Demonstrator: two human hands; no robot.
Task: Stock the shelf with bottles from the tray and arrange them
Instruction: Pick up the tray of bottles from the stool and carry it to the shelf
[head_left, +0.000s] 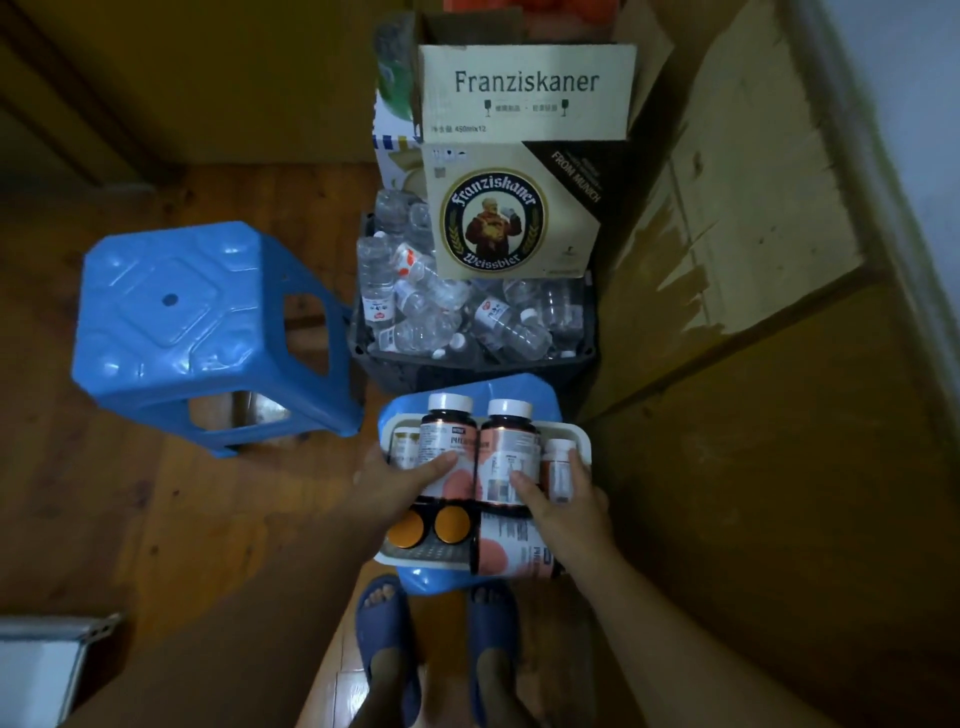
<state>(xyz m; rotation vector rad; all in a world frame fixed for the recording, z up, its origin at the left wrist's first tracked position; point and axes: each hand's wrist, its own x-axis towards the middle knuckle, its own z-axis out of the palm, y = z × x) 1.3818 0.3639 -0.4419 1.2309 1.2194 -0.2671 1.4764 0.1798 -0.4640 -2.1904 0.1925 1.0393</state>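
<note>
A white tray rests on a low blue stool in front of my feet. Two dark bottles with white caps lie side by side in it. My left hand grips the left dark bottle. My right hand grips the right dark bottle. A small white-capped bottle sits at the tray's right, against my right fingers. Two orange-capped bottles lie at the tray's near left, and a third dark bottle lies across its near right corner.
A taller blue stool stands to the left on the wooden floor. Behind the tray, a dark crate holds several clear plastic bottles, with Franziskaner cartons stacked on it. A brown wooden cabinet runs along the right.
</note>
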